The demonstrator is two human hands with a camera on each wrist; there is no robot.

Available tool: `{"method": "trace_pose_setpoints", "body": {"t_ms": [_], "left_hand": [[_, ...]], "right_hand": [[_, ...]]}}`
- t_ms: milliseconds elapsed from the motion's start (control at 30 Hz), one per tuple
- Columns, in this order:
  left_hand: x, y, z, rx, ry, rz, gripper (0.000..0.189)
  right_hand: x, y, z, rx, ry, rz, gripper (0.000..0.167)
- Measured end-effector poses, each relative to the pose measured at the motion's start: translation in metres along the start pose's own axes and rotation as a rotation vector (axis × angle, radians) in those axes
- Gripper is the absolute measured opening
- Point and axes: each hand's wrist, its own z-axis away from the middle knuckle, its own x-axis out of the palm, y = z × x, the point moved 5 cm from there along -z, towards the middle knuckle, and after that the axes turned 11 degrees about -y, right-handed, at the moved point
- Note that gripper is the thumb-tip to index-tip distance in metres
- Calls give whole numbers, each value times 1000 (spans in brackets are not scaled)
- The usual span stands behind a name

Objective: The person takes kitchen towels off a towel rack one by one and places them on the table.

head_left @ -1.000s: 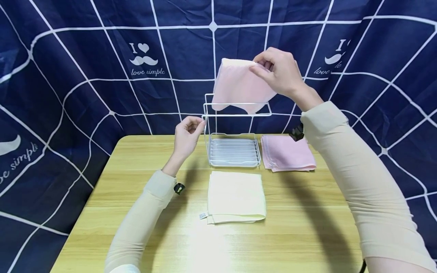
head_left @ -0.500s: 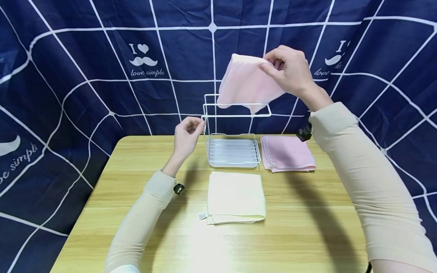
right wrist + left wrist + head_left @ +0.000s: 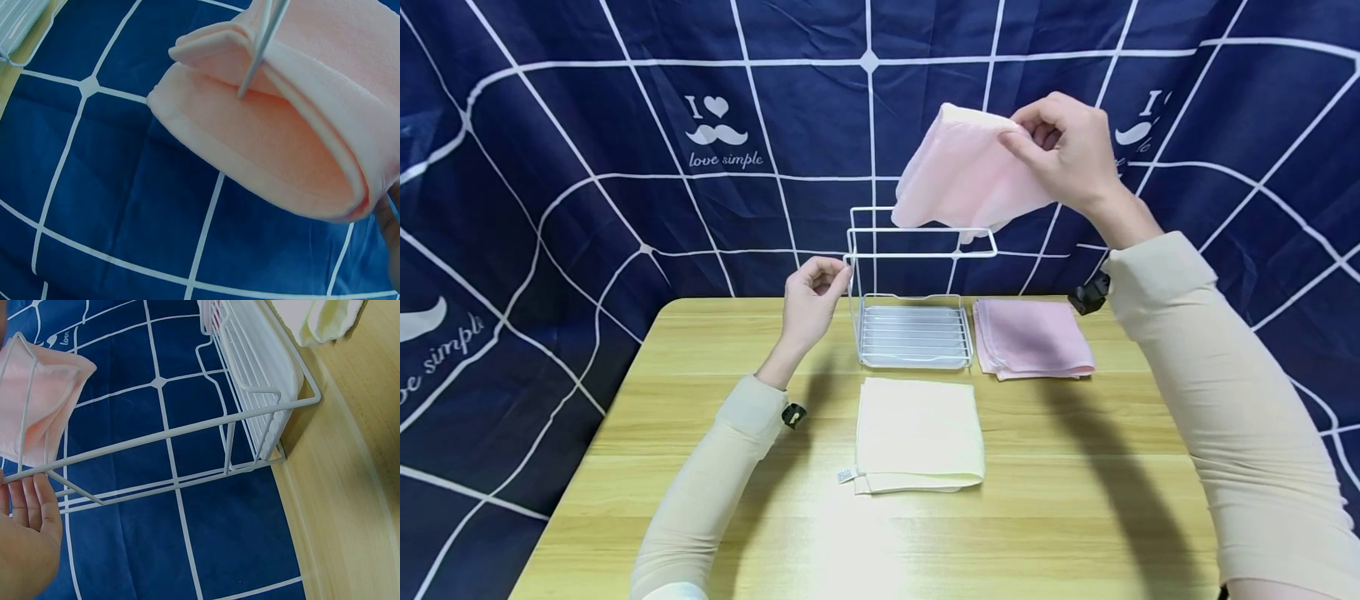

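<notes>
My right hand [image 3: 1067,150], up at the back right, pinches the top edge of a folded pink cloth [image 3: 970,171]. The cloth hangs tilted over the top bars of a white wire rack [image 3: 917,255]. In the right wrist view, the end of a white bar [image 3: 262,53] reaches between the layers of the cloth [image 3: 250,137]. My left hand [image 3: 810,304] holds the rack's left upright near its top. In the left wrist view, the fingers [image 3: 34,500] lie against the white rod [image 3: 169,432].
The rack's base holds a pale ribbed tray [image 3: 916,333]. Right of it lies another folded pink cloth [image 3: 1033,337]. A folded pale yellow cloth [image 3: 919,433] with a small tag lies in front, on the wooden table [image 3: 700,367]. A dark blue curtain [image 3: 805,117] hangs behind.
My right hand has moved right and slightly up, drawing the pink cloth along and tilting it more. The left hand and the rack have stayed in place.
</notes>
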Motion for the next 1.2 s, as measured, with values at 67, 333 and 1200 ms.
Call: {"method": "trace_pose_setpoints", "body": {"t_ms": [67,333,1200], "left_hand": [[0,0,0,2,-1,-3,9],[-1,-1,0,7,-15,1,9],[-1,-1,1,7,-23,-1,10]], "right_hand": [[-5,2,2,9,15,0,22],[-21,7,6,49,62,-2,22],[-65,16,24,138,210,-94,6]]}}
